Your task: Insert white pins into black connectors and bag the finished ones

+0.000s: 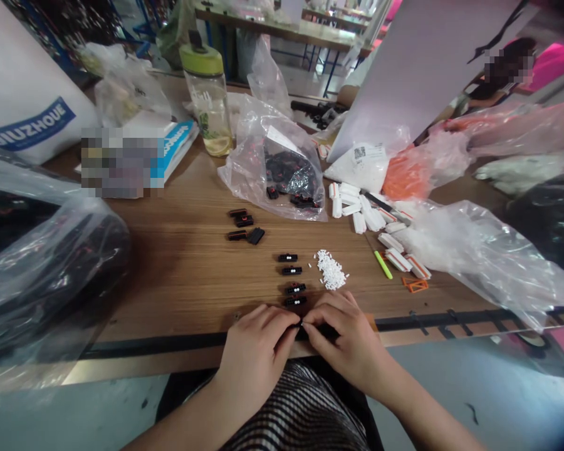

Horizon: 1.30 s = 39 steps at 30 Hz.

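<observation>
Pinching a small black plastic clip (302,324) at the wooden bench's (183,282) near edge, my left hand (256,344) and right hand (345,338) each had a narrow grip closed around it. Fingers hid most of it, just below four red-marked black clips (292,270).

Left hand (258,347) and right hand (348,341) seemingly pinch black part (302,324).

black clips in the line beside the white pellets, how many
4, in a line left of the white pellets: farthest clip, second clip, third clip, nearest clip just ahead of the left hand and right hand, which may hide another.
</observation>
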{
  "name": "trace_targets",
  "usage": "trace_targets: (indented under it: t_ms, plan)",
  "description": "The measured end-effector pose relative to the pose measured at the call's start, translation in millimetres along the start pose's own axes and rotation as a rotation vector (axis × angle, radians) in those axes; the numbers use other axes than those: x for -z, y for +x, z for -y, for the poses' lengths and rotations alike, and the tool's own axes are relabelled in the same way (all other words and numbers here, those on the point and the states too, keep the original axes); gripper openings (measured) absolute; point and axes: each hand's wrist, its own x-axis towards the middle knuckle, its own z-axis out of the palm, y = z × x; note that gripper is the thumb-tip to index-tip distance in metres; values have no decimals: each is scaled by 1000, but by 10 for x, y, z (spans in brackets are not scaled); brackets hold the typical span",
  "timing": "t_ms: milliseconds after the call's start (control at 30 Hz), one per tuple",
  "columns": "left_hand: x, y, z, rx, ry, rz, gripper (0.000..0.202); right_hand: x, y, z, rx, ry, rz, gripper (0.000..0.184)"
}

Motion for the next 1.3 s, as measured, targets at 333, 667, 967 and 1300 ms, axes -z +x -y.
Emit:
trace_targets:
  t_ms: [333,667,967,1300]
  plan:
    - [-27,-6,18,38,-17,-5,11,-3,-60,104,209,-324,-63,18]
    - [-31,-29,32,13,-10,-6,12,134,-66,-57,109,-210,-88,17]
    - [-17,-38,-25,-12,-88,-82,17,404,82,-868,-253,-323,-169,19]
    - [788,805,391,-34,204,26,16,423,69,-934,-296,-317,-158,22]
